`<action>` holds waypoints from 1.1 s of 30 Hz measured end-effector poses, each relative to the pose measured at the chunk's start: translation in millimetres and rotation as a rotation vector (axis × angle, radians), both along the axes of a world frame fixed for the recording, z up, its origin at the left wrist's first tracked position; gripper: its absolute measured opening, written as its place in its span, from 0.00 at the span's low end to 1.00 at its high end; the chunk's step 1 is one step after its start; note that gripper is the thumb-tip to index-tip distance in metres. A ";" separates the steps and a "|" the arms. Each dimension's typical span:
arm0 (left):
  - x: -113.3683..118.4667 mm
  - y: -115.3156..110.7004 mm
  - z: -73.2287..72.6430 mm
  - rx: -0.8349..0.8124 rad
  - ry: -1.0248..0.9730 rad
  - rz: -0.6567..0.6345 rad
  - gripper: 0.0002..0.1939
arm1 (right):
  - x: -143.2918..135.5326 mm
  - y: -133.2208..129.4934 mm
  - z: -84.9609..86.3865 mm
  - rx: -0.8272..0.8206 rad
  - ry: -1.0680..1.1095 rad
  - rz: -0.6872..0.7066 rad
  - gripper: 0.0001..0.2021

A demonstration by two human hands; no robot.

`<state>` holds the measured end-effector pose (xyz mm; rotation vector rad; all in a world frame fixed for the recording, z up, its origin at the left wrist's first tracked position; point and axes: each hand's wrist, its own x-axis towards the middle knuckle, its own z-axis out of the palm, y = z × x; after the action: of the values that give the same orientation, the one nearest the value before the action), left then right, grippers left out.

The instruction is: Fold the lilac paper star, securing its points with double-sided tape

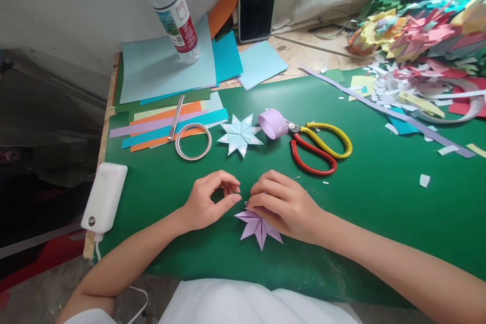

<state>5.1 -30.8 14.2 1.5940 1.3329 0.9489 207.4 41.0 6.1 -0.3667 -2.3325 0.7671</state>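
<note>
Apparently working the star (261, 232) under right hand (291, 206), with unclear grip, holding left hand (205, 201) empty beside it, probably needing fingertip precision.

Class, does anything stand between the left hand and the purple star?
Nothing visible does: green tabletop shows between the left hand and the left points of the purple star. The right hand, though, covers its upper right part.
</note>
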 end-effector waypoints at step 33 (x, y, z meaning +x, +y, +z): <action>10.1 -8.0 7.5 -0.120 -0.141 -0.049 0.08 | 1.2 -0.5 7.8 0.658 0.276 -0.086 0.07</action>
<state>15.1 -38.8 21.6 1.4354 1.2249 0.9167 208.6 40.5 13.9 -0.0603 -2.1383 -0.0176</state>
